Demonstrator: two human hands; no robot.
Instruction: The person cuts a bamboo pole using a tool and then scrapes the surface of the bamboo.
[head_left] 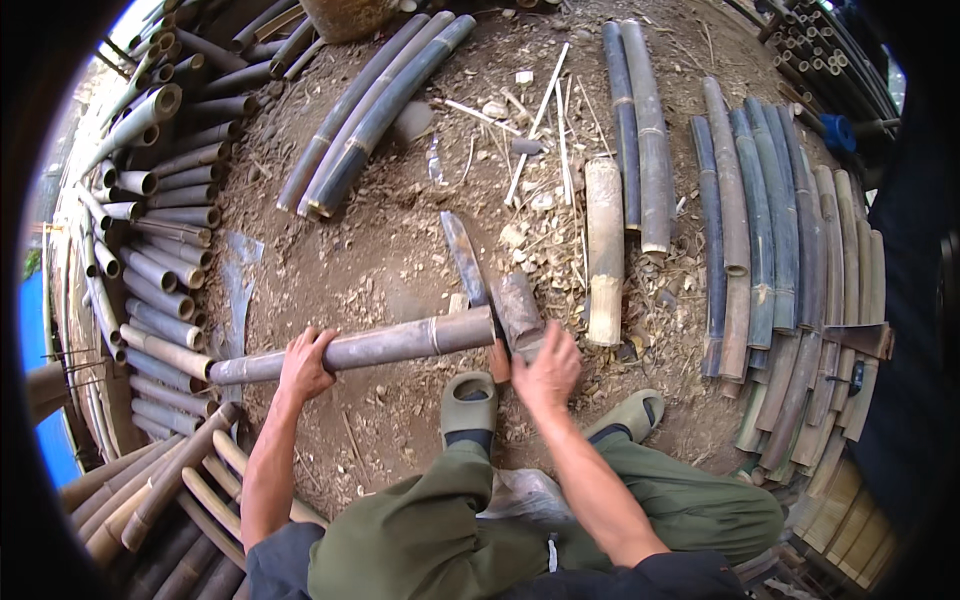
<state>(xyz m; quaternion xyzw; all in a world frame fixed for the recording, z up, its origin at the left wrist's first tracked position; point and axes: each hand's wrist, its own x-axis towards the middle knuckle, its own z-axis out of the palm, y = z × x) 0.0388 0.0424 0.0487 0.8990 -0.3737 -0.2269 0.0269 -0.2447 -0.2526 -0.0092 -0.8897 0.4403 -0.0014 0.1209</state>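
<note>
My left hand is closed over a long dark bamboo pole, which runs from the stack at the left to the middle. By the pole's right end lies a long-bladed knife; the blade points away from me and its orange-brown handle shows below the pole. Just right of the knife is a short, thick, brown round piece of wood. My right hand closes around the near end of that piece, close beside the knife handle. Its fingertips are partly hidden.
Bamboo poles are stacked along the left. Split bamboo lengths lie in rows at the right, with two pairs farther off. A pale bamboo piece lies right of centre. Chips and thin strips litter the dirt. My sandals are close to the knife.
</note>
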